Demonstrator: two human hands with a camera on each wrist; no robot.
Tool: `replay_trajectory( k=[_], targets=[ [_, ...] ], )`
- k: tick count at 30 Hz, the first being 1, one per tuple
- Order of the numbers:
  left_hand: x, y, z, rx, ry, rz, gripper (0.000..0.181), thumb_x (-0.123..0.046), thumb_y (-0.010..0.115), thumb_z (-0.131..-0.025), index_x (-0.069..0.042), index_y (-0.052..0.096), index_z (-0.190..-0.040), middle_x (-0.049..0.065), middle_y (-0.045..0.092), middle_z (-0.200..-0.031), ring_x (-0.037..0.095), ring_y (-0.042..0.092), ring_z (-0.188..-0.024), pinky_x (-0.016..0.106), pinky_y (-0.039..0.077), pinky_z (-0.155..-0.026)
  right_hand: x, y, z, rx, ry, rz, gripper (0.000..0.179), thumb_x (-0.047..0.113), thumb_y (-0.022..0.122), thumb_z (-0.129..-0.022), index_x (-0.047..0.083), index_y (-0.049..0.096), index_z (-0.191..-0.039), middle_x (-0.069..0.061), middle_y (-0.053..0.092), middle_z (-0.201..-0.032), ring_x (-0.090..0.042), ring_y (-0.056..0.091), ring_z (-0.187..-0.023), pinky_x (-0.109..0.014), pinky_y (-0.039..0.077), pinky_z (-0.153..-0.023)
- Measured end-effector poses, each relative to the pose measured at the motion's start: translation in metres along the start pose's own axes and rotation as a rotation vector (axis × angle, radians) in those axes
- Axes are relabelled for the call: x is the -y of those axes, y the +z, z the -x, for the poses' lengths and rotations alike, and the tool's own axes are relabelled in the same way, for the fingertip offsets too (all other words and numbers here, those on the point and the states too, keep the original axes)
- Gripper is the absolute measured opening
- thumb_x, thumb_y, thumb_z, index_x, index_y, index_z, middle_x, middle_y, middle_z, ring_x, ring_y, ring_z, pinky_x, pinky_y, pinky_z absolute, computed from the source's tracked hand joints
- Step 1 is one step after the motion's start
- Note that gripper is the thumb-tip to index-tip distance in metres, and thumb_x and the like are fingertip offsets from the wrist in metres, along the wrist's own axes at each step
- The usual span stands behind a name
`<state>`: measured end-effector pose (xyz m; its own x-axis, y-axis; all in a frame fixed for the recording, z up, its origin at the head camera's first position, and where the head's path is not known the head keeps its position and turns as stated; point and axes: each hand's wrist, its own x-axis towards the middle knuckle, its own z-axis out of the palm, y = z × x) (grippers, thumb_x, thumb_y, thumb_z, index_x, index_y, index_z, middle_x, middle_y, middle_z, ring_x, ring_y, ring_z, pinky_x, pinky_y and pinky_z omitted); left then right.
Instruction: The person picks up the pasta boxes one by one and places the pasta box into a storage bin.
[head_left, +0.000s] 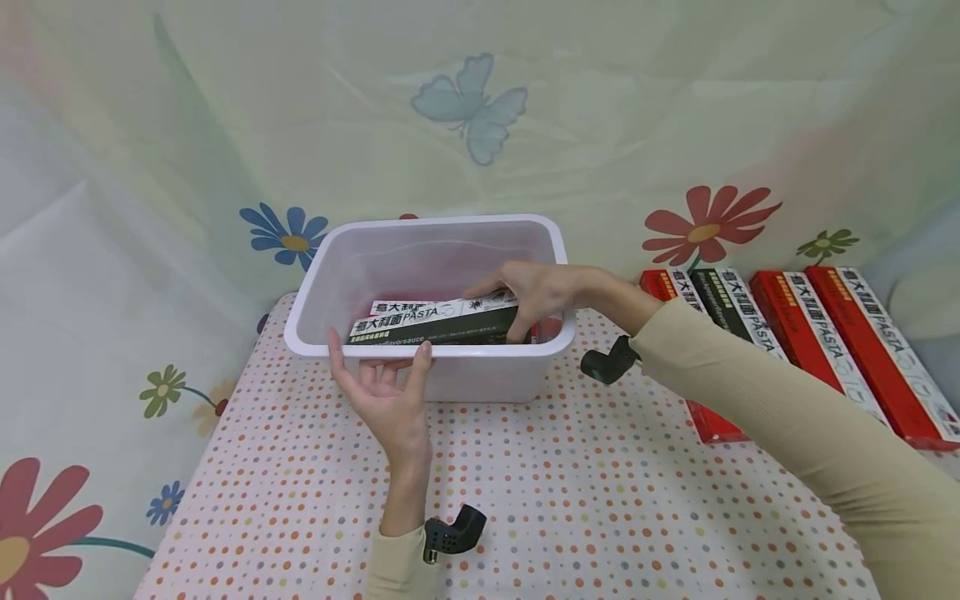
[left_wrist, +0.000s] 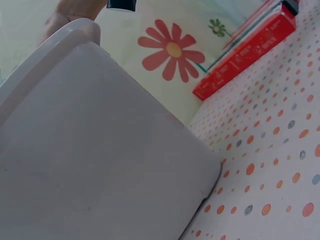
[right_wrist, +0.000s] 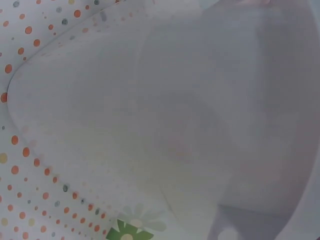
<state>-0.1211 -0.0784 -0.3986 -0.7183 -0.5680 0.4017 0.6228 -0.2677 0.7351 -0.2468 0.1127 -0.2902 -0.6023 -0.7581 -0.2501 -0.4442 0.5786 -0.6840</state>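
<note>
A white plastic bin [head_left: 480,379] stands on the dotted cloth. Reaching over its right rim, my right hand [head_left: 536,296] grips a dark green and white pasta box [head_left: 435,327] by its right end. That box lies tilted inside the bin, over another pasta box [head_left: 393,307] whose white lettered strip shows behind it. My left hand [head_left: 386,400] holds the bin's front rim, thumb and index finger up against it and the other fingers below. The wrist views mostly show the bin's outer walls [left_wrist: 100,140], [right_wrist: 150,115].
To the right, a row of pasta boxes lies on the cloth: red ones [head_left: 862,358] and a dark green one [head_left: 723,300]. My right forearm passes in front of some. A flowered curtain [head_left: 600,125] hangs behind the bin. Black wrist cameras [head_left: 455,531] stick out beside both sleeves.
</note>
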Motion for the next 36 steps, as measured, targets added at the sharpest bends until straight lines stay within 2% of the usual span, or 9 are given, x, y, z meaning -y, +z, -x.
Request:
replay_trajectory(
  k=[7,10,13,17,22,26,29,32,36],
  targets=[
    [0.0,0.0,0.0,0.003,-0.002,0.008,0.114,0.015,0.078,-0.082,-0.016,0.01,-0.168,0.016,0.049,-0.155,0.061,0.052,-0.126,0.046,0.062,-0.099,-0.002,-0.002,-0.001,0.013,-0.006,0.023,0.086,-0.009,0.077,-0.071,0.003,0.052,-0.152,-0.011,0.053,-0.155,-0.021,0.053,-0.101,-0.021,0.043,-0.058],
    [0.0,0.001,0.001,0.001,-0.001,0.008,0.113,0.016,0.078,-0.082,-0.014,0.01,-0.168,0.016,0.049,-0.155,0.061,0.052,-0.126,0.047,0.062,-0.098,-0.001,-0.002,0.0,0.018,-0.011,0.038,0.085,-0.007,0.079,-0.072,0.002,0.052,-0.152,-0.011,0.054,-0.155,-0.019,0.054,-0.11,-0.02,0.048,-0.071],
    [-0.001,0.002,0.002,-0.001,-0.009,0.001,0.114,0.016,0.078,-0.082,-0.013,0.009,-0.168,0.016,0.05,-0.154,0.058,0.056,-0.122,0.046,0.063,-0.097,-0.001,-0.002,0.001,0.029,-0.01,0.055,0.084,-0.006,0.08,-0.073,0.001,0.052,-0.152,-0.011,0.055,-0.154,-0.02,0.053,-0.12,-0.025,0.051,-0.091],
    [-0.002,0.002,0.002,0.0,-0.016,-0.007,0.114,0.016,0.077,-0.082,-0.013,0.008,-0.168,0.015,0.049,-0.155,0.048,0.062,-0.119,0.046,0.062,-0.098,0.0,-0.002,0.002,0.015,0.024,-0.012,0.078,-0.009,0.079,-0.078,-0.002,0.052,-0.151,-0.015,0.056,-0.152,-0.027,0.053,-0.138,-0.038,0.048,-0.118],
    [-0.003,0.001,0.001,0.01,-0.005,-0.008,0.114,0.015,0.077,-0.083,-0.011,0.006,-0.168,0.016,0.048,-0.155,0.044,0.062,-0.122,0.046,0.062,-0.099,0.003,-0.005,0.013,-0.12,0.023,-0.116,0.077,-0.007,0.08,-0.083,-0.002,0.048,-0.154,-0.018,0.055,-0.153,-0.033,0.049,-0.145,-0.049,0.041,-0.124],
    [-0.002,0.001,0.001,0.004,-0.01,-0.005,0.114,0.016,0.077,-0.082,-0.012,0.006,-0.168,0.016,0.049,-0.154,0.041,0.065,-0.117,0.046,0.063,-0.097,-0.004,-0.005,0.037,-0.226,-0.071,-0.182,0.073,-0.003,0.078,-0.087,-0.004,0.048,-0.153,-0.02,0.053,-0.153,-0.036,0.048,-0.145,-0.052,0.04,-0.124],
    [-0.001,0.002,0.001,0.004,-0.018,-0.008,0.114,0.016,0.077,-0.082,-0.013,0.007,-0.168,0.017,0.05,-0.152,0.038,0.066,-0.113,0.046,0.064,-0.095,-0.012,-0.001,0.064,-0.315,-0.104,-0.201,0.071,0.001,0.077,-0.09,-0.002,0.047,-0.154,-0.019,0.051,-0.156,-0.036,0.046,-0.146,-0.058,0.039,-0.124],
    [0.0,0.004,0.001,0.013,-0.021,-0.005,0.114,0.015,0.078,-0.082,-0.014,0.008,-0.168,0.017,0.051,-0.152,0.037,0.067,-0.113,0.046,0.064,-0.095,-0.02,0.005,0.097,-0.422,-0.078,-0.193,0.071,0.005,0.078,-0.093,0.004,0.047,-0.156,-0.017,0.049,-0.158,-0.036,0.043,-0.148,-0.066,0.04,-0.12],
    [0.0,0.007,0.002,0.02,-0.022,0.004,0.114,0.014,0.078,-0.083,-0.014,0.007,-0.168,0.016,0.051,-0.152,0.038,0.066,-0.113,0.046,0.064,-0.095,-0.042,0.012,0.145,-0.567,-0.003,-0.127,0.073,0.011,0.08,-0.092,0.007,0.046,-0.157,-0.017,0.049,-0.159,-0.038,0.046,-0.146,-0.07,0.049,-0.108]
  ],
)
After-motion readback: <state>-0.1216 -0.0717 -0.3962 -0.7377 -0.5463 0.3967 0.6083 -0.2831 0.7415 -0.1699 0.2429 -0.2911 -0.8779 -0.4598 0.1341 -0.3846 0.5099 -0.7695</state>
